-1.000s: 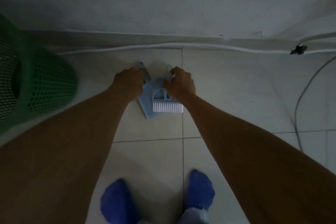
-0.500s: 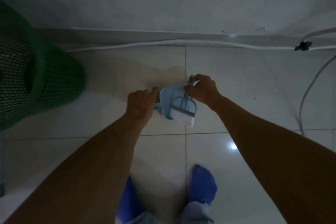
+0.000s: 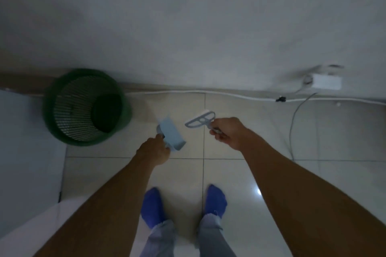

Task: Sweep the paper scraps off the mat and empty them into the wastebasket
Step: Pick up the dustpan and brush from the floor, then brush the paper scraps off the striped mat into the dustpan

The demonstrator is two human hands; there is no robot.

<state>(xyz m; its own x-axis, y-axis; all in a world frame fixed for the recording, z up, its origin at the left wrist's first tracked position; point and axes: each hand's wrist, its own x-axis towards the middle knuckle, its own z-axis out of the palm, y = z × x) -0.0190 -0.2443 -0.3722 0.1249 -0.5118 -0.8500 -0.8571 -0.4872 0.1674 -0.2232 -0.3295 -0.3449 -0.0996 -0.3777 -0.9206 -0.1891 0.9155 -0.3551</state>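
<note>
My left hand (image 3: 154, 150) grips the handle of a light blue dustpan (image 3: 171, 134), held above the tiled floor with its pan pointing away from me. My right hand (image 3: 229, 132) holds a small grey hand brush (image 3: 200, 121) by its handle, its white bristles facing the wall. Brush and dustpan are apart, a short gap between them. A green mesh wastebasket (image 3: 83, 108) stands upright by the wall, to the left of the dustpan. A pale mat (image 3: 27, 152) lies at the left edge. I see no paper scraps.
A white cable (image 3: 229, 95) runs along the baseboard, and a grey cord (image 3: 292, 123) loops over the tiles at right. A white adapter (image 3: 326, 82) sits against the wall. My feet in blue socks (image 3: 215, 200) stand on the glossy tiles below the hands.
I have stood up, so the view is higher. The brush, earlier clipped in the dustpan, is now pulled out to the right in my right hand. The wastebasket's opening is now visible.
</note>
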